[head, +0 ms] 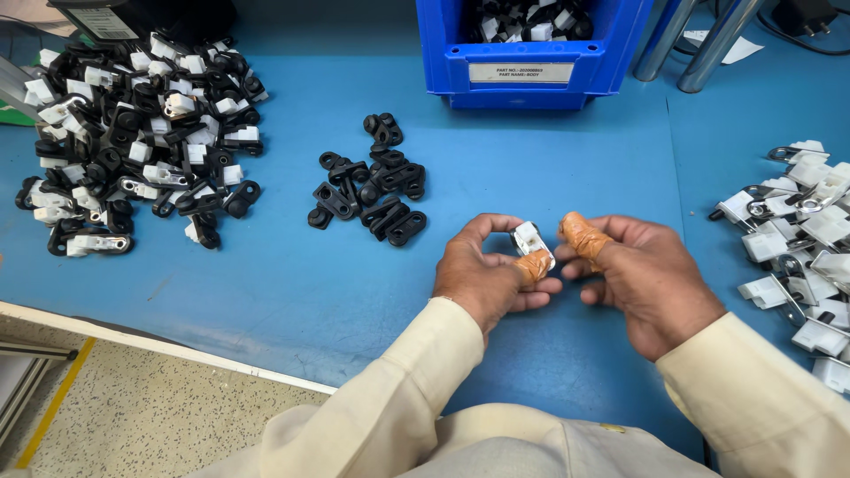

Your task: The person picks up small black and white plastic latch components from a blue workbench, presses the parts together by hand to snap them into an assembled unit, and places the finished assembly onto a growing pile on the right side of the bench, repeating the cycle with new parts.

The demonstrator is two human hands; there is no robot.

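White clip (pixel 528 239), pinched in left hand (pixel 487 274) grip

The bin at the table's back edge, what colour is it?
Bright blue bin, seen from the head camera.

Left hand (pixel 485 270) and right hand (pixel 642 279) meet, fingers curled (thumbs taped).

Cream long sleeves (pixel 398 389), orange tape wrapping thumbs (pixel 584 237)
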